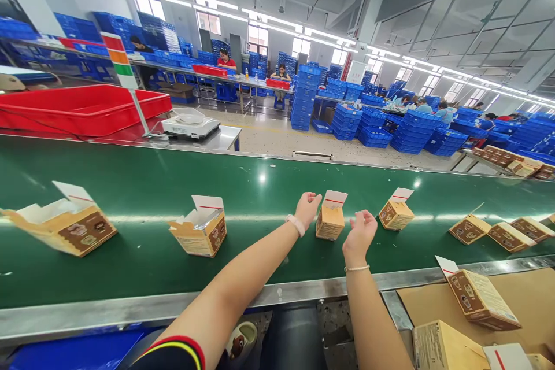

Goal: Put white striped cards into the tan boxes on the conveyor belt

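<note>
A small brown-and-tan carton (330,225) stands on the green conveyor belt between my hands, its white flap with a red stripe raised at the back. My left hand (307,209) is just left of that flap, fingers loosely bent, holding nothing. On the carton's right, my right hand (361,232) is raised with its fingers curved and nothing in it. A thin gap seems to separate each hand from the carton. Farther right sits another carton (396,215) with its flap up. To the left are an open-topped carton (200,235) and a wider open carton (84,231).
Several cartons, one a closed-looking box (470,229), lie at the belt's right. A cardboard sheet (533,295) beside me bears more cartons. Beyond the belt (143,277) are a red tray (87,113), a white scale (191,124), stacked blue crates (306,98) and people at tables.
</note>
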